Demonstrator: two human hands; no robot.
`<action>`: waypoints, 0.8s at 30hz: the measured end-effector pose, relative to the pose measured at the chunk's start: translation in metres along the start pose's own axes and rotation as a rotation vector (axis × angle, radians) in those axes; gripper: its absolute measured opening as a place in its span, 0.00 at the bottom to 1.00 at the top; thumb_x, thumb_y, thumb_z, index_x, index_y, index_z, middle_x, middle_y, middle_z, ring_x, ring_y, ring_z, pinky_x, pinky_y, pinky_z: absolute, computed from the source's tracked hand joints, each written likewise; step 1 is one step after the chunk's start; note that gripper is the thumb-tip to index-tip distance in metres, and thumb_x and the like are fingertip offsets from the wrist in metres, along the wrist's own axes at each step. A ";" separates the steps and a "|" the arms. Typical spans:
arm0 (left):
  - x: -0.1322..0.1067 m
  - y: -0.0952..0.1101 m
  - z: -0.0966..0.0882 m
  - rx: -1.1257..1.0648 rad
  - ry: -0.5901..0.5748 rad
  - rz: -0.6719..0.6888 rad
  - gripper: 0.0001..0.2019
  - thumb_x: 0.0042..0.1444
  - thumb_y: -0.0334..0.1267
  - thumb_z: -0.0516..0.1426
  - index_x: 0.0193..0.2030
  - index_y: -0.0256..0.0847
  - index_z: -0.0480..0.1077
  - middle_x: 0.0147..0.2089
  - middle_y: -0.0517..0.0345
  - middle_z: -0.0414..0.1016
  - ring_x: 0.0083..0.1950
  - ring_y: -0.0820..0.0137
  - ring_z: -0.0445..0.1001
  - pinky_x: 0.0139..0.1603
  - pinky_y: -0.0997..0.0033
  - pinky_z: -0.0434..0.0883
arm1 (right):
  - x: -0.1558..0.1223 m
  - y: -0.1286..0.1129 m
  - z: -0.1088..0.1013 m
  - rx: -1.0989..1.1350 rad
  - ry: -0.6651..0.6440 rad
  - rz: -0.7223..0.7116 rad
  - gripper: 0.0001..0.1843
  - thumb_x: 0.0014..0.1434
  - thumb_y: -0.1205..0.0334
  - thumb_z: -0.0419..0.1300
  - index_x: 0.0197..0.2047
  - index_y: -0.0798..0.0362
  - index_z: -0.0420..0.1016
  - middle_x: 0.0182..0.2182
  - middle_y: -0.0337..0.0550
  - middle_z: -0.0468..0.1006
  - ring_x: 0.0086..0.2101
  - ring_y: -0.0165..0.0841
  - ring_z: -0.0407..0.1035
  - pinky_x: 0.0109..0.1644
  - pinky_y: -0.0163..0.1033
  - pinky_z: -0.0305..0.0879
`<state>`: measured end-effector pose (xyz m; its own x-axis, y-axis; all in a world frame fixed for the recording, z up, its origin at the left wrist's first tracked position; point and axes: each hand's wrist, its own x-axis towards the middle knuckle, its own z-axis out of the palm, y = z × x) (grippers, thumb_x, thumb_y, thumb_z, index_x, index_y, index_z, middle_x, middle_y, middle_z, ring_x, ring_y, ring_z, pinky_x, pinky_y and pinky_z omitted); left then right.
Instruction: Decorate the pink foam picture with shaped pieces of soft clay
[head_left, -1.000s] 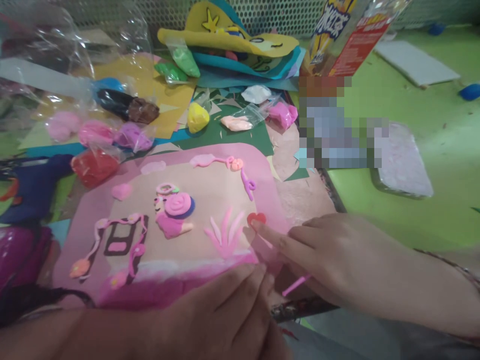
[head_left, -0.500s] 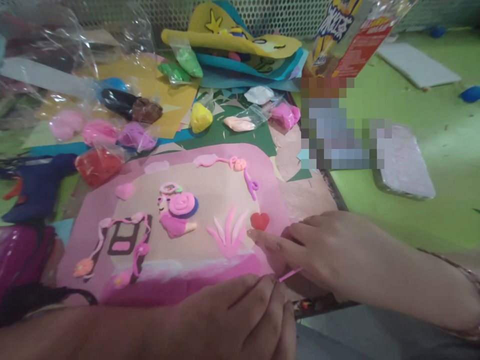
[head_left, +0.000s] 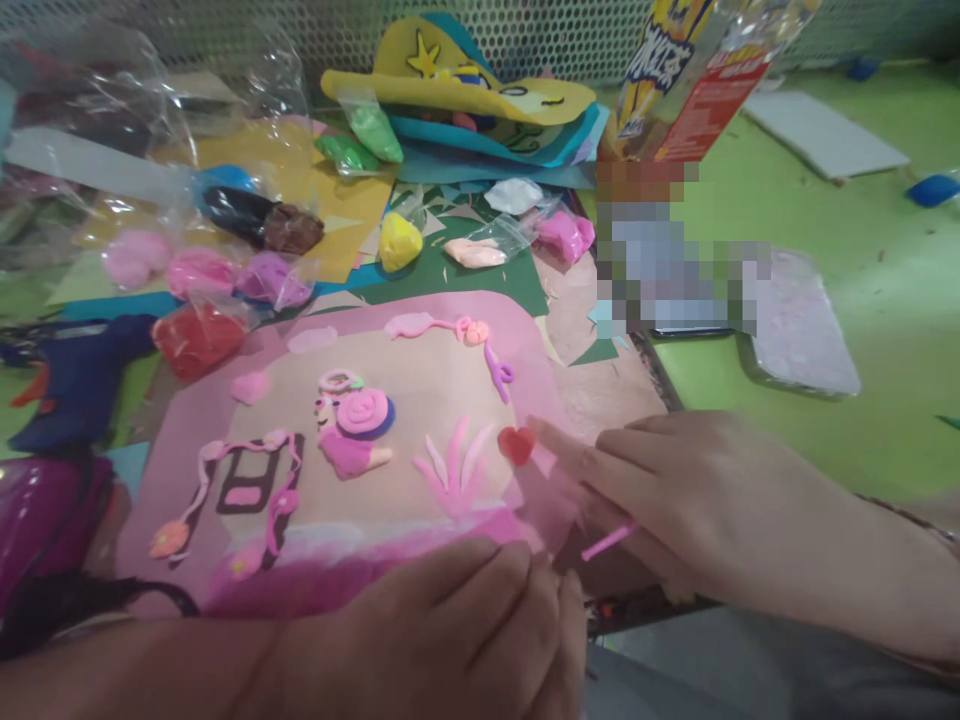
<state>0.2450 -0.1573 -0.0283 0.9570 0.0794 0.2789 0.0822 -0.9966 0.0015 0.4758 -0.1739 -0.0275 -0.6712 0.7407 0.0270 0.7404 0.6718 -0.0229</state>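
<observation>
A clay picture on a pink paper board (head_left: pixel 536 345) lies in front of me. It carries a small pink-clothed clay figure (head_left: pixel 352 430), a pink clay plant (head_left: pixel 452 470), a brown frame with clay flowers (head_left: pixel 244 490) and a red clay heart (head_left: pixel 517 445). My right hand (head_left: pixel 675 490) has its index finger stretched out to the heart's right edge. A thin pink stick (head_left: pixel 606 541) pokes out from under that palm, held by the curled fingers. At the board's lower edge, my left hand (head_left: pixel 480 630) is closed with fingers pressed together; what they hold is hidden.
Bagged clay lumps, among them red (head_left: pixel 199 335) and yellow (head_left: pixel 400 242), lie behind the board. A blue glue gun (head_left: pixel 79 375) is at left. At the back stand a yellow paper piece (head_left: pixel 450 85) and a clear bottle (head_left: pixel 697 90). A pale slab (head_left: pixel 801 320) lies right.
My right index fingertip has shifted from just below the red heart up to its right edge. The pink stick has moved right, away from my left hand.
</observation>
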 end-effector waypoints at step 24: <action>-0.008 0.013 0.011 -0.658 0.181 -0.660 0.13 0.61 0.42 0.52 0.51 0.45 0.67 0.39 0.62 0.79 0.39 0.74 0.78 0.40 0.80 0.75 | 0.005 -0.019 -0.012 0.246 0.482 -0.391 0.07 0.57 0.66 0.58 0.37 0.54 0.78 0.28 0.37 0.74 0.20 0.25 0.62 0.18 0.35 0.57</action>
<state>0.2412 -0.1703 -0.0416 0.7112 0.6813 0.1732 0.3646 -0.5682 0.7377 0.4587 -0.1826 -0.0146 -0.7557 0.3958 0.5218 0.3777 0.9143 -0.1465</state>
